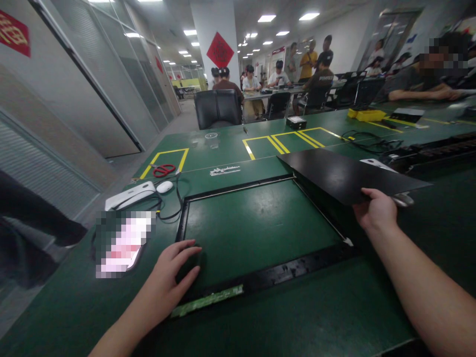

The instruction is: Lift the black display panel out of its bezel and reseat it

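My right hand grips the near edge of a thin black panel, thumb on top and fingers underneath. The panel is raised and tilted above the right side of a black rectangular frame lying on the green table. Over the frame's left near corner rests my left hand, its fingers spread and slightly curled, holding nothing. Beside that hand, a narrow green circuit board runs along the frame's near bar. A small white piece sits at the frame's right near corner.
At left are a phone, a white mouse, a white device with cables and red scissors. Farther back stand a black box and yellow trays. Black cables lie at right; several people sit beyond.
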`<state>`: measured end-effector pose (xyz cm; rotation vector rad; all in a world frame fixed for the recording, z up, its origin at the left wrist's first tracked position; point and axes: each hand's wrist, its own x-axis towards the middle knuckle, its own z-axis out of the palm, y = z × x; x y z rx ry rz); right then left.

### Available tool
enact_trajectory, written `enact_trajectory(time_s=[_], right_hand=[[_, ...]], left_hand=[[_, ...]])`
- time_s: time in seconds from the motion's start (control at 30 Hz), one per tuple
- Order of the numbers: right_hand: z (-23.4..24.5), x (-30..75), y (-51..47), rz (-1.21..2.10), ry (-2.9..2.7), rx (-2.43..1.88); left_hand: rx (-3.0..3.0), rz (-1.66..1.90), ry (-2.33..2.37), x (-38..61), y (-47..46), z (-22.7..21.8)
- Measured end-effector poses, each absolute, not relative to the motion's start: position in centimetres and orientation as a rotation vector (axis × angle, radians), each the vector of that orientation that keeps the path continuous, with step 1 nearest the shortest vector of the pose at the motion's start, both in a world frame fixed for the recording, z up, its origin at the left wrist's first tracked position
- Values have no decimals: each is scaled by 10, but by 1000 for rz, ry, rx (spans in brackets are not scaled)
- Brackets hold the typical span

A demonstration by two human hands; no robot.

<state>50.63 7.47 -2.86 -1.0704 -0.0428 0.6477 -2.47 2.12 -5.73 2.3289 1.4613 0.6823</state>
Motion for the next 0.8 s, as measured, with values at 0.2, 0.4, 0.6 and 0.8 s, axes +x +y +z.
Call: enact_trajectory(time_s=[0.2,0.4,0.6,0.8], right_hand=[[-29,509,77,659,-52,-1043],[-22,499,74,682,-69,-997],[-17,492,71,701,-82,-965],[-15,483,61,815,-168,-951]], left_hand=[[2409,658,1441,-27,21,-59],[2406,655,1441,-25,20,-56],[2325,684,1456,-26,20,-55],[2023,838,1543,-18,20,-34]])
